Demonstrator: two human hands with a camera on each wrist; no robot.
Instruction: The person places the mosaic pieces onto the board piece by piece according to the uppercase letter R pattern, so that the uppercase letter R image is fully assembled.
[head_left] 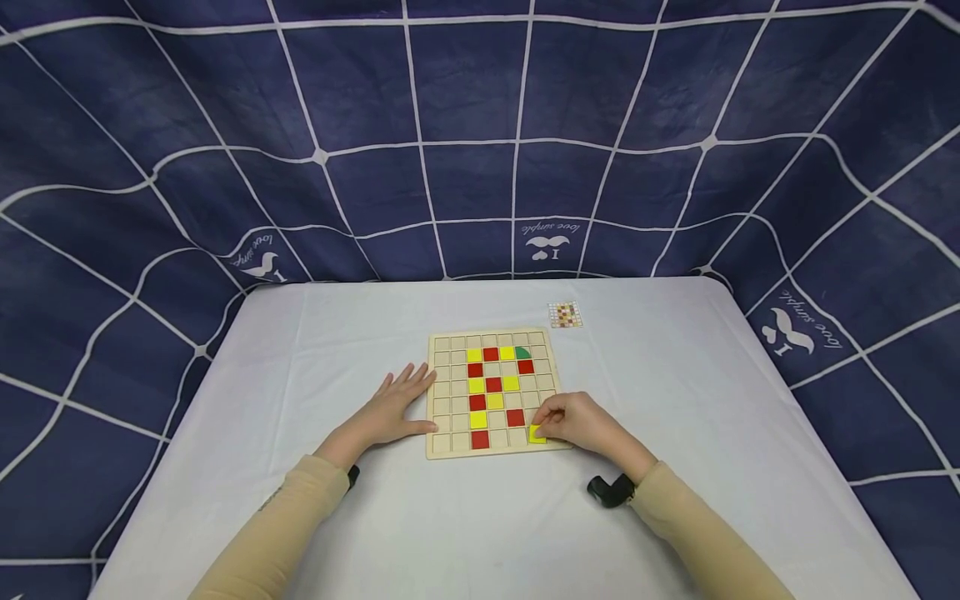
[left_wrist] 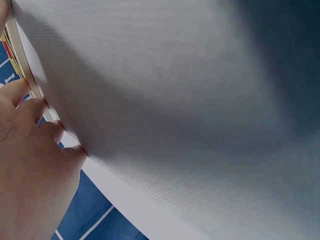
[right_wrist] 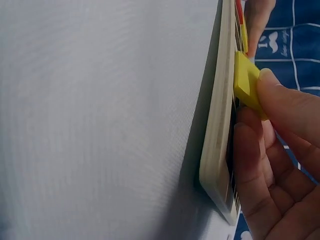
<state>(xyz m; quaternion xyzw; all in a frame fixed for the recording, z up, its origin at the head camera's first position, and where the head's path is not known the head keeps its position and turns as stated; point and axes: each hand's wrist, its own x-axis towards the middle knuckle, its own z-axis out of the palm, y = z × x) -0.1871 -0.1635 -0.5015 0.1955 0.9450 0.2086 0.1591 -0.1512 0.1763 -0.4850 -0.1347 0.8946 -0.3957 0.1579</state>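
A wooden grid board (head_left: pixel 441 443) lies on the table, with red and yellow square tiles and one green quarter-round tile (head_left: pixel 522 353) in some of its cells. My right hand (head_left: pixel 581 421) pinches a yellow square tile (head_left: pixel 537 434) between thumb and fingers over the board's near right corner. In the right wrist view the yellow tile (right_wrist: pixel 247 82) is tilted, its lower edge at the board's rim. My left hand (head_left: pixel 393 408) rests flat at the board's left edge, fingers spread, with the thumb and fingertips touching the rim. The left wrist view shows its fingers along that edge.
A small card (head_left: pixel 565 314) printed with a coloured grid lies behind the board's far right corner. White cloth (head_left: pixel 360 333) covers the table. A dark blue curtain (head_left: pixel 472 108) with white lines stands behind it and along both sides. A black wrist device (head_left: pixel 610 492) sits by the right cuff.
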